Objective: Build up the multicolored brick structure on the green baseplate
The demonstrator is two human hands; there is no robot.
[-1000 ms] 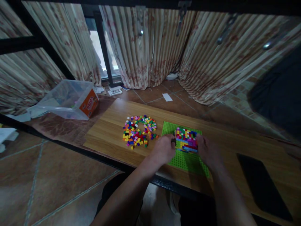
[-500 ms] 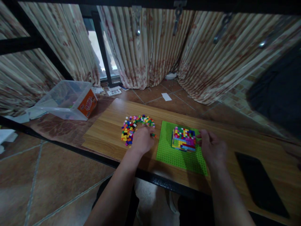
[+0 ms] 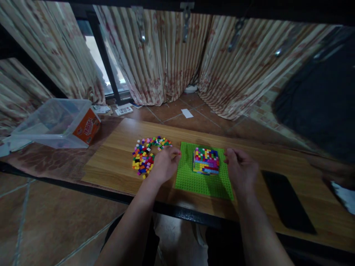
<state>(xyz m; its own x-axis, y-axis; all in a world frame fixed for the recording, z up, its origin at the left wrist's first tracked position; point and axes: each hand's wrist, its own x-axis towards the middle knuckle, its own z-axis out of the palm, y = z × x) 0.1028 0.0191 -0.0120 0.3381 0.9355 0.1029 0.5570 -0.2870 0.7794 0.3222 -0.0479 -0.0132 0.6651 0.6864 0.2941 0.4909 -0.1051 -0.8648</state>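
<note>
My left hand (image 3: 166, 162) is closed in a pinch above the left edge of the green studded baseplate (image 3: 203, 187). A small reddish building brick shows faintly at its fingertips. Just left of that hand lies a loose pile of tiny multicoloured bricks (image 3: 142, 159), partly covered by the hand. On the baseplate stands a block built of many coloured bricks (image 3: 206, 162), its top patterned in mixed colours. My right hand (image 3: 242, 168) hovers over the plate's right edge, thumb and fingers pressed together, apart from the block. Whatever sits between those fingers is too small to make out.
A clear plastic box with an orange label (image 3: 87, 127) stands at the left on a brown cloth. To the right, a black flat slab (image 3: 287, 201) lies on the wooden board (image 3: 111, 159). Another person's dark sleeve (image 3: 318, 85) reaches in from the right.
My left hand has lifted away from the brick pile and come to the baseplate's left edge. The right hand stays beside the block. The view has turned slightly right.
</note>
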